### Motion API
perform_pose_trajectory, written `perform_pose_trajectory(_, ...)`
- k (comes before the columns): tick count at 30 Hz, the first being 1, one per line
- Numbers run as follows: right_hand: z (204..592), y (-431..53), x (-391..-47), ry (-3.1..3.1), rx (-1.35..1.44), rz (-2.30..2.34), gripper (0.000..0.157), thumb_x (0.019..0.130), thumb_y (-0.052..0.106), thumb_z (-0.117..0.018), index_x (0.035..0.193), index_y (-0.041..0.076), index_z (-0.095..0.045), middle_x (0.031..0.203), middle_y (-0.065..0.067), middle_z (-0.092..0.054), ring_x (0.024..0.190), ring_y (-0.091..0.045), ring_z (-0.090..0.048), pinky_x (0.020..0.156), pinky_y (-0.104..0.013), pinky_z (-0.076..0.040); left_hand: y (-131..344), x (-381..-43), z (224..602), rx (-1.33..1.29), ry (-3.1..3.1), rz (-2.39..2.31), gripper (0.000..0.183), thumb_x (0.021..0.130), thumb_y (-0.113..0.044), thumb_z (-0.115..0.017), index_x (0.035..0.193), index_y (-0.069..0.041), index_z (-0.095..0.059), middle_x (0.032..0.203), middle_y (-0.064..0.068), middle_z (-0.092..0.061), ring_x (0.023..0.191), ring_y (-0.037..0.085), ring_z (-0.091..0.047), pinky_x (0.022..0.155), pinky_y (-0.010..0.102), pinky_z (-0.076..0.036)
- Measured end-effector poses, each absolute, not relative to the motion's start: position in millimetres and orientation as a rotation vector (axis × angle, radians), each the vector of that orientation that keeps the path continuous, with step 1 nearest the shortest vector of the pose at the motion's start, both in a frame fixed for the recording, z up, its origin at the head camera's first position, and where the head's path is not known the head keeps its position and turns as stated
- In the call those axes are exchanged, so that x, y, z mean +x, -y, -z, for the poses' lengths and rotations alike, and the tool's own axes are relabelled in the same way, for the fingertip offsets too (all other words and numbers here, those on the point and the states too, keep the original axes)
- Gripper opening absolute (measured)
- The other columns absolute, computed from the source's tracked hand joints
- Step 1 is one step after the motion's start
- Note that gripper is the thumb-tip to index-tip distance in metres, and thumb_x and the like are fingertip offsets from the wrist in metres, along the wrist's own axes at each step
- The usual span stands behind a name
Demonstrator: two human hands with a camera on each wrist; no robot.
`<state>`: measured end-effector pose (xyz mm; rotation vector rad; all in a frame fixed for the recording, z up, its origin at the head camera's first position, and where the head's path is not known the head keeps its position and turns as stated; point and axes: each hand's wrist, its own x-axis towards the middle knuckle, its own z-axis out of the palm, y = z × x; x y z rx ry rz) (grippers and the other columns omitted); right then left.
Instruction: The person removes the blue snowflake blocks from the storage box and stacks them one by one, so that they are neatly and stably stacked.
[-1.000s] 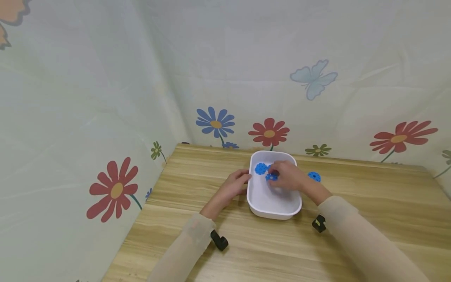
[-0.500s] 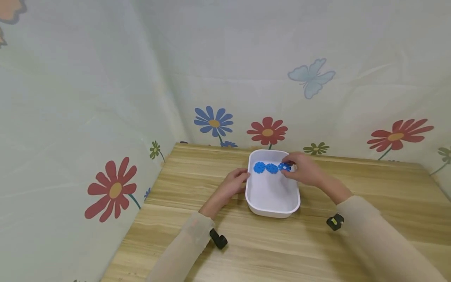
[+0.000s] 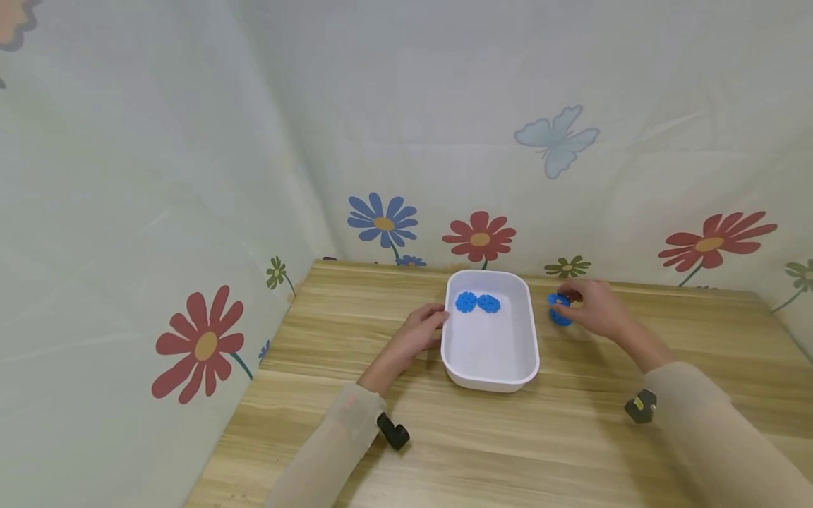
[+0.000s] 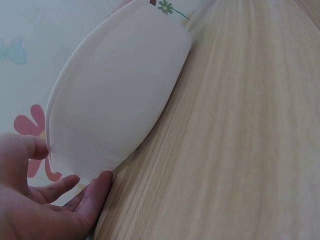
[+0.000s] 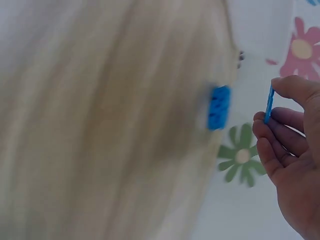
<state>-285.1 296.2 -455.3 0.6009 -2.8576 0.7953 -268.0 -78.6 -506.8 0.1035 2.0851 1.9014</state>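
Note:
My right hand [image 3: 597, 308] pinches a blue snowflake building disc [image 5: 269, 103] edge-on between thumb and fingers. In the head view it is just over a thick blue stack of such discs [image 3: 560, 319], right of the white tray [image 3: 489, 385]; in the right wrist view a gap shows between the held disc and the stack [image 5: 218, 108]. Two more blue discs, a left one [image 3: 466, 302] and a right one [image 3: 489, 304], lie side by side inside the tray's far end. Against the tray's left side rests my left hand [image 3: 419, 331], its thumb [image 4: 37, 148] at the rim and fingertips lower down.
The wooden table [image 3: 381, 451] ends at the back and left against a hanging cloth [image 3: 406, 92] printed with flowers and a butterfly. Black wrist cameras sit at both cuffs, one left [image 3: 393, 431] and one right [image 3: 640, 407].
My right hand has taken a disc out of the tray and carried it right, over the stack on the table. Three discs lay in a row; two lie there now. The left hand stays put.

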Motion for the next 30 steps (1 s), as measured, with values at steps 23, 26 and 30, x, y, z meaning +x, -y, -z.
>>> perform_pose_trajectory(23, 487.3, -312.5, -286.4, 2.859, 0.600, -0.703, 0.036, 0.095, 0.018, -0.082, 0.117, -0.008, -0.071, 0.106, -0.022, -0.075, 0.096, -0.038, -0.071, 0.085, -0.057, -0.061, 78.3, -269.1, 506.1, 0.097, -2.085, -1.899, 0.051, 0.109, -0.035, -0.057, 0.150, -0.005, -0.055, 0.144, 0.011, -0.060, 0.130, 0.026, -0.061, 0.099, 0.041, -0.061)
perform_pose_trajectory(26, 488.3, -312.3, -286.7, 2.865, 0.596, -0.706, 0.036, 0.095, 0.018, -0.081, 0.117, -0.009, -0.071, 0.107, -0.023, -0.074, 0.097, -0.039, -0.071, 0.086, -0.058, -0.060, 78.6, -269.1, 506.7, 0.102, -2.083, -1.903, 0.051, 0.109, -0.035, -0.057, 0.150, -0.005, -0.055, 0.144, 0.012, -0.060, 0.130, 0.027, -0.060, 0.098, 0.041, -0.061)
perform_pose_trajectory(30, 491.4, -312.2, -287.0, 2.869, 0.601, -0.706, 0.036, 0.095, 0.017, -0.080, 0.118, -0.008, -0.070, 0.108, -0.022, -0.073, 0.098, -0.038, -0.070, 0.086, -0.057, -0.061, 79.0, -269.2, 507.4, 0.107, -2.079, -1.905, 0.051, 0.109, -0.035, -0.057, 0.150, -0.006, -0.055, 0.145, 0.012, -0.060, 0.130, 0.027, -0.060, 0.099, 0.042, -0.061)
